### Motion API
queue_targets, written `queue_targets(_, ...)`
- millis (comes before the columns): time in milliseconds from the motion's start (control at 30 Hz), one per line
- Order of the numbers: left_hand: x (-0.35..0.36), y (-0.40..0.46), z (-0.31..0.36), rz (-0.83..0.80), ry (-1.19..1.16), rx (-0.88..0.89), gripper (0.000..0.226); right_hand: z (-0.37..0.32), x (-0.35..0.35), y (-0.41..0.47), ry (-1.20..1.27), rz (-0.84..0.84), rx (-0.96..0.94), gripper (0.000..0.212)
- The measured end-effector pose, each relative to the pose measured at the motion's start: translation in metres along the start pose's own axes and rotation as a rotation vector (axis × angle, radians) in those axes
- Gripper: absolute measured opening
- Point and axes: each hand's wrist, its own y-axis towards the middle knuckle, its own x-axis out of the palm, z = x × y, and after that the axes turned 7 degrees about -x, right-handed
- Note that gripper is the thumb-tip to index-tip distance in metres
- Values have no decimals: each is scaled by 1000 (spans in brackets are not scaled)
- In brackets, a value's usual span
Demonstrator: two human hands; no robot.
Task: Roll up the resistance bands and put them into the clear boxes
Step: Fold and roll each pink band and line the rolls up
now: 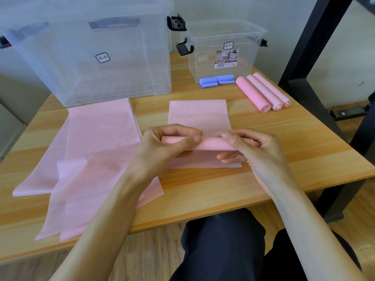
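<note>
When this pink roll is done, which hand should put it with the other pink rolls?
Probably the right hand. The three finished pink rolls lie far right on the table, on that hand's side. The left hand would have to cross over. Both hands now pinch the half-rolled pink band.

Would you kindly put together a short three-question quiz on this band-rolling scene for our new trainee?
1. True or false: both the left hand and the right hand grip the half-rolled pink resistance band.
2. How many finished pink rolls lie side by side on the light wooden table?
3. The blue rolled bands lie: A) inside the large clear plastic box; B) on the table in front of the small clear plastic box; C) on the flat pink bands at the left.

Key: 1 true; 2 three; 3 B.
</note>
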Motion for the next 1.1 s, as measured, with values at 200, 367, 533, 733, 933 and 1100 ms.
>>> queue_targets(200,0,0,-1,40,12,-19,24,0,-1,-1,-9,-36,-5,25)
queue_targets(367,-2,1,-2,-12,8,-3,22,2,0,-1,-10,26,-17,25)
queue_targets(533,-1,0,0,39,-20,-24,19,0,-1,0,-4,-55,10,33)
queue_targets(733,-1,1,-1,22,-29,-42,22,2,-2,0,-21,-28,-23,25)
queue_targets(933,-1,0,-1,19,-41,-38,18,1,-1,0,-16,-30,12,29)
queue_targets(1100,-1,1,-2,75,-1,-77,33,0,-2,0,-27,-73,14,31)
